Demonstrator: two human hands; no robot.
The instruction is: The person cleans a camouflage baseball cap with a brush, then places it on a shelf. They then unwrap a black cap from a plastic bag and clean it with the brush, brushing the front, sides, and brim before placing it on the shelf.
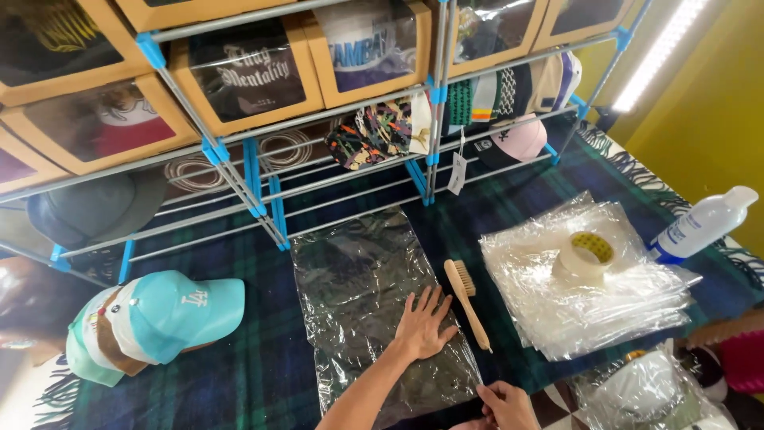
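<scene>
On a dark blue and green plaid blanket (pixel 239 382) spread over the work surface, the left hand (pixel 423 322) lies flat, palm down with fingers spread, pressing on the lower right part of a clear plastic bag (pixel 366 302) that is laid out lengthwise away from the person. The right hand (pixel 503 404), just below and to the right of the left one, pinches the bag's near right corner between thumb and fingertips. Just right of the left hand, touching the bag's edge or nearly so, a wooden-handled brush (pixel 466 302) lies with its bristle head pointing away. Farther right sits a stack of clear plastic bags (pixel 589 306), and a roll of tape (pixel 585 255) rests on top of it. Beyond that stack, at the far right, a white plastic bottle (pixel 704 223) lies tilted at the blanket's fringed edge. Near the right hand, at the lower right corner, a white cap wrapped in clear plastic (pixel 649 390) is partly in view. Well to the left of the hands, a stack of caps (pixel 151 322) lies on the blanket, the top one light turquoise with a white emblem. Ahead of the hands stands a metal rack with blue joints (pixel 270 199); its lower rails carry a grey hat (pixel 95 209), a cap with a colourful pattern (pixel 374 131) and a pink cap (pixel 521 137), while cardboard boxes with clear windows (pixel 247 72) fill the shelves above.
</scene>
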